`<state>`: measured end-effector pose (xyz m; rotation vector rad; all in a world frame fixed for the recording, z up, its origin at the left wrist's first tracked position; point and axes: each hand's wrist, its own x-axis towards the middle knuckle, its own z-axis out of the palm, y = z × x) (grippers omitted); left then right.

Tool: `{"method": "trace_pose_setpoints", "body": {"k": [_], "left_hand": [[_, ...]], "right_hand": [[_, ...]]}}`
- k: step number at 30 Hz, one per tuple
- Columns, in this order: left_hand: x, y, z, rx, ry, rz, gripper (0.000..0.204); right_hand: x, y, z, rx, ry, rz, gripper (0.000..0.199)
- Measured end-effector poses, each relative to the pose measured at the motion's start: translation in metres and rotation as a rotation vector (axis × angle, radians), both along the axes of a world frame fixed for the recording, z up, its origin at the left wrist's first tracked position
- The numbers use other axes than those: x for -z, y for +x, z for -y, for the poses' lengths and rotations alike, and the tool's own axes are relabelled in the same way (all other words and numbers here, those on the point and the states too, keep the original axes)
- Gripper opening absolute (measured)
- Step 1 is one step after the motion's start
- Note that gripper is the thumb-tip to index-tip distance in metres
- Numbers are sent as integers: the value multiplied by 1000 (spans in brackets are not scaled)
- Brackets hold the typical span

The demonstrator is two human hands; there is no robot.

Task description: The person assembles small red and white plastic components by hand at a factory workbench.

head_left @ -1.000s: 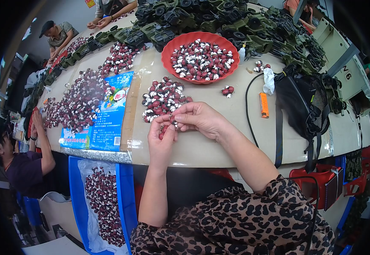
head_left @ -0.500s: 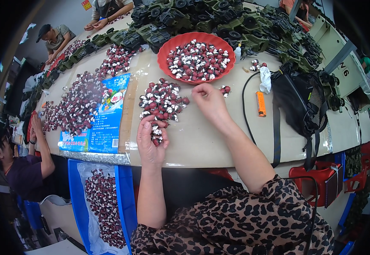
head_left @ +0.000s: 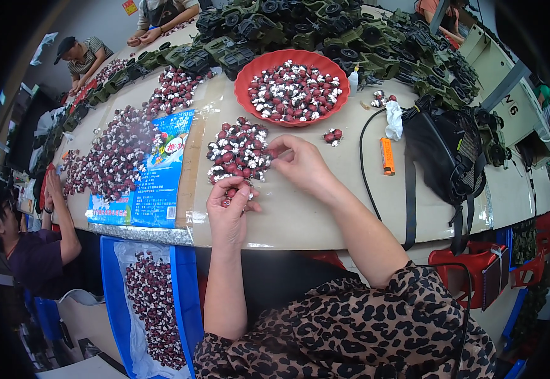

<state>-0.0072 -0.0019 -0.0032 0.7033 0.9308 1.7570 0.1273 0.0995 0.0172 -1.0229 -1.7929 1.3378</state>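
Note:
My left hand [head_left: 227,218] is at the near edge of a pile of small dark-red, white and black pieces [head_left: 240,148]. Its fingers curl around a few of these little red-and-white pieces [head_left: 229,201]. At the pile's right edge, my right hand [head_left: 306,165] pinches a small red piece [head_left: 273,153] between thumb and fingertips. Beyond the pile stands a red scalloped bowl [head_left: 242,95] filled with the same kind of pieces. A little cluster of pieces [head_left: 332,136] lies to the right of my right hand.
Left lies a bigger heap [head_left: 114,155], partly over a blue printed sheet [head_left: 177,167]. Green toy vehicles [head_left: 376,38] crowd the far side. To the right are an orange box [head_left: 387,156] and a black bag [head_left: 436,145]. Below the table edge sits a blue bin [head_left: 186,297]. Co-workers sit around.
My right hand has moved left and nearer, from below the bowl to the pile's right edge. My left hand's fingers have curled further over the pieces in it.

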Motion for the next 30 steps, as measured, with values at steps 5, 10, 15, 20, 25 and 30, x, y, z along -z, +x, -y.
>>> {"method": "trace_pose_setpoints", "body": {"k": [5, 10, 15, 20, 25, 30], "left_hand": [[-5, 6, -2, -7, -26, -77, 27], [0, 7, -1, 6, -22, -176, 27], [-2, 9, -1, -13, -40, -174, 25], [-4, 9, -1, -10, -34, -217, 25], [-7, 10, 0, -17, -38, -204, 26], [-7, 10, 1, -20, -66, -200, 25]], "right_hand": [[-11, 1, 9, -310, -285, -251, 25], [-10, -1, 11, -358, -318, -326, 27], [-9, -1, 12, -321, -350, -351, 28], [-14, 2, 12, -366, -444, -328, 29], [-17, 2, 13, -374, -495, -342, 28], [-13, 1, 12, -347, -518, -346, 27]]}}
